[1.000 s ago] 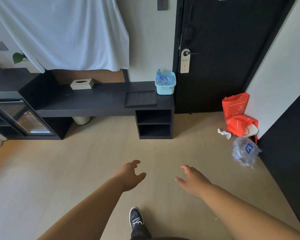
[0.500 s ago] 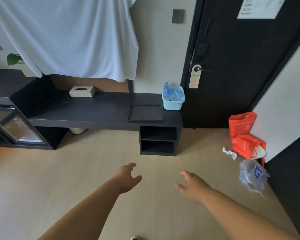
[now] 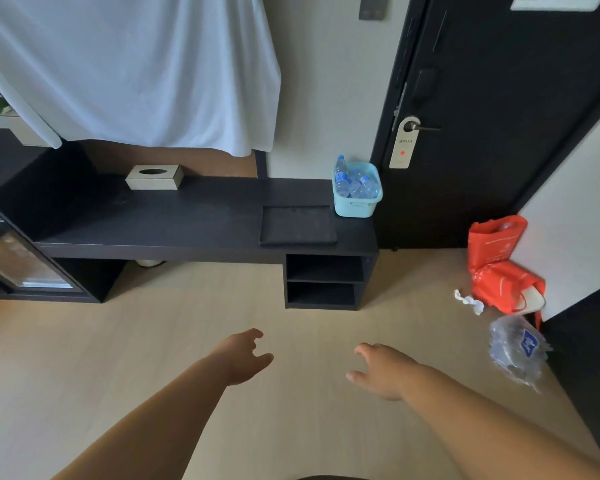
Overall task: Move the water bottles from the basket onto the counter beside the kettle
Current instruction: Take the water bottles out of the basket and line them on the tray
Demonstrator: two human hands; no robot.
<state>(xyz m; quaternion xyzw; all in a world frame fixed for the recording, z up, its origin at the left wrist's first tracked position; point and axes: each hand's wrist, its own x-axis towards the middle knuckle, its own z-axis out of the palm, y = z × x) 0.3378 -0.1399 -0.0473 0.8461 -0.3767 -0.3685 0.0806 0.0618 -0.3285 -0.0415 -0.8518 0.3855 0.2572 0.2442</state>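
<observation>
- Clear water bottles (image 3: 355, 187) with blue caps lay jumbled in the basket, one standing upright.
- The pale blue basket (image 3: 357, 206) sat at the dark counter's (image 3: 187, 220) right end.

Both forearms are bare to the frame's edge, with no sleeves, watch or rings showing.

Both bare forearms reached forward over the floor, palms roughly down. The left hand (image 3: 243, 356) and the right hand (image 3: 383, 370) were empty, fingers loosely spread, apparently relaxed.
</observation>
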